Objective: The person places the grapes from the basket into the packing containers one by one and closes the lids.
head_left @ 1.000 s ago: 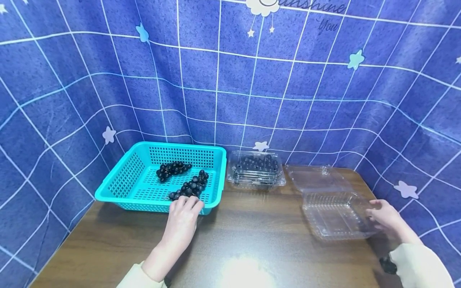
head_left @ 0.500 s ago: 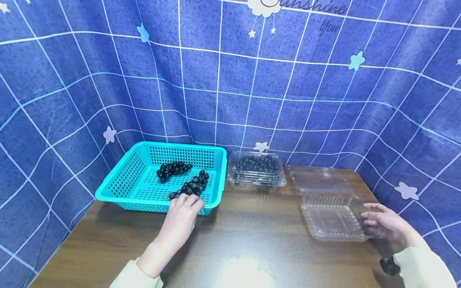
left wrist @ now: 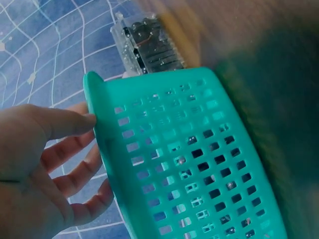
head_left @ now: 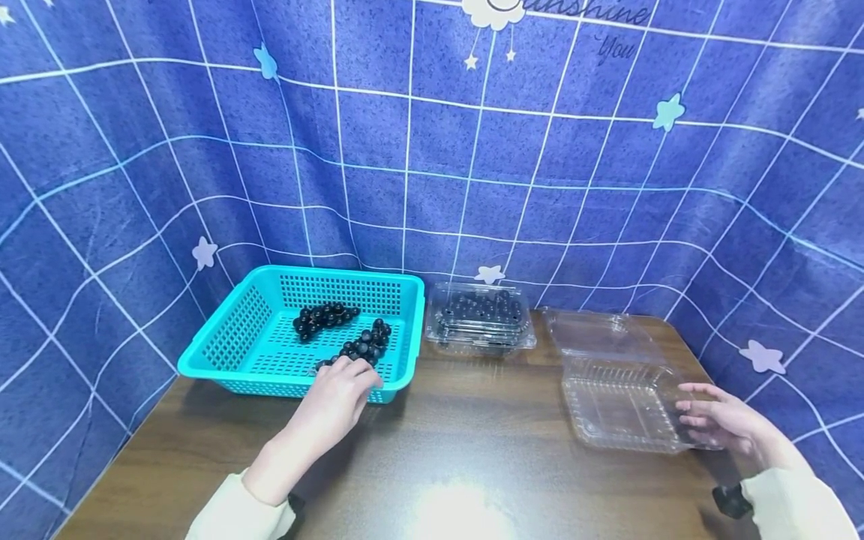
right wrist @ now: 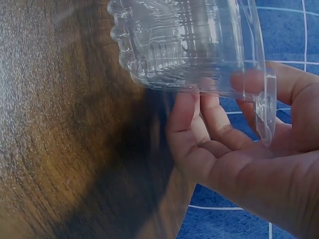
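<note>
There are two bunches of grapes in one basket (head_left: 263, 387): the rear bunch (head_left: 325, 319) near the middle, the front bunch (head_left: 367, 343) nearer the right end. Two clear boxes share the table (head_left: 486, 420). The closed box (head_left: 482, 331), with dark grapes inside, stands just beside the basket, between it and the open box (head_left: 628, 405), whose one lid (head_left: 597, 335) lies folded back.

The left hand (head_left: 340, 391) grips the basket's near rim and hides part of the front bunch. The right hand (head_left: 729, 426) holds the open box's right edge, fingers curved; I can't tell which lie inside. One blue curtain (head_left: 432, 135), gridded and star-printed, hangs behind everything.
</note>
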`<state>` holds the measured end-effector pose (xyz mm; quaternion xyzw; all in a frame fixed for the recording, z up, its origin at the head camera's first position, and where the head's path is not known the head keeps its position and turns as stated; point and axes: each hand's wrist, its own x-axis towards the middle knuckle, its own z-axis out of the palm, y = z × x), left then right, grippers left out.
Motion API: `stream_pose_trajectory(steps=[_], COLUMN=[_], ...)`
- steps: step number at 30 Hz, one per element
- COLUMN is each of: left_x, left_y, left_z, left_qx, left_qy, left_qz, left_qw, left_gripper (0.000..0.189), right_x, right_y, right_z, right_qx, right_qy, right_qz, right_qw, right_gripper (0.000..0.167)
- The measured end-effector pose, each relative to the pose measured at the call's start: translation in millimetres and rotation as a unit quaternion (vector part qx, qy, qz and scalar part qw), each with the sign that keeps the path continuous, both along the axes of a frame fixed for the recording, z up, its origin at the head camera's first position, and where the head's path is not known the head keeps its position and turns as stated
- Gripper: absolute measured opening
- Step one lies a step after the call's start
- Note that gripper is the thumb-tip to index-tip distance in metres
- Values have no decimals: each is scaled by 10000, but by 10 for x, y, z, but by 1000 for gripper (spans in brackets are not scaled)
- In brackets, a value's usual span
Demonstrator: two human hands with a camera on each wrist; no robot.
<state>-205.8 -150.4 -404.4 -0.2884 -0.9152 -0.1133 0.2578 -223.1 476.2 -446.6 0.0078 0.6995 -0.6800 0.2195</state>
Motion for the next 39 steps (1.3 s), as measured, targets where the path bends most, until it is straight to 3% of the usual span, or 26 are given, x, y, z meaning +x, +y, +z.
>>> stream_pose_trajectory(steps=[10, 17, 25, 31, 39], left_x=[-64, -145, -253, -306, -407], left_y=[-58, -127, -156, -169, -192], left_z=[115, 197, 250, 289, 311], left_qx=[-77, -52, -23, 137, 230], left_qy=[-155, -1031, -1508, -1753, -2057], left_qz=[-511, -833, -1045, -1021, -547], left_qw=[9985, 9912, 9830, 9791, 9768], left_gripper=[23, 20, 16, 17, 22], right_x=[41, 75, 91, 98, 117], right_y=[-2, -30, -62, -89, -124], right_z=[-1, 39, 86, 135, 215], right_qx=[-252, -294, -668, -714, -756], right_qy=[31, 36, 23, 74, 317], right_qz=[132, 262, 494, 370, 402], right_qw=[9996, 9992, 9965, 9967, 9958], right_gripper=[40, 42, 43, 42, 42])
